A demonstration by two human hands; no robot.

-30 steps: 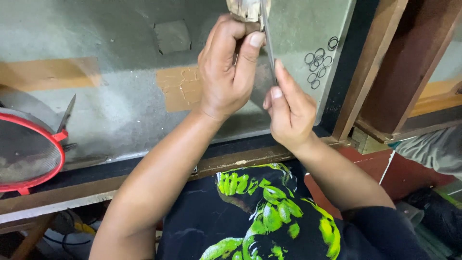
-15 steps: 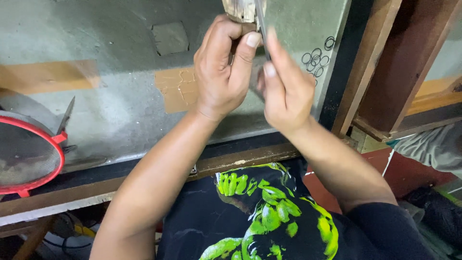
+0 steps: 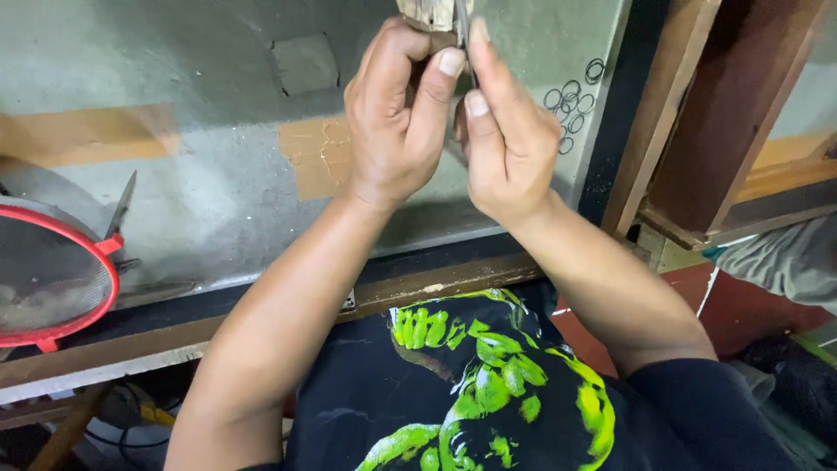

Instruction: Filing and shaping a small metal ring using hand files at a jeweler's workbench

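Wooden peg (image 3: pixel 427 16), pale and worn, sits at the top edge of the view, directly above the left hand (image 3: pixel 397 122), and is cut off by the frame. The left hand is closed around the lower end of the peg, with thumb and fingers wrapped and pressed against it. The right hand (image 3: pixel 506 139) stands just beside the left, the two hands touching at the fingers. The right thumb and forefinger pinch a thin metal blade (image 3: pixel 462 22) that runs upward alongside the peg; the upper part of the blade leaves the frame, so its type cannot be told. Both hands are raised over a grey worktop (image 3: pixel 218 174), which carries tan patches below and to the left of the left hand. A cluster of small wire rings (image 3: pixel 571 100) lies on the worktop just right of the right hand. A red-rimmed sieve (image 3: pixel 52 270) rests well to the left of the left forearm, with a pointed metal tool (image 3: pixel 120 205) leaning at its rim. Brown timber posts (image 3: pixel 697 113) stand right of the right hand. A black shirt with green print (image 3: pixel 471 384) fills the area below both forearms.
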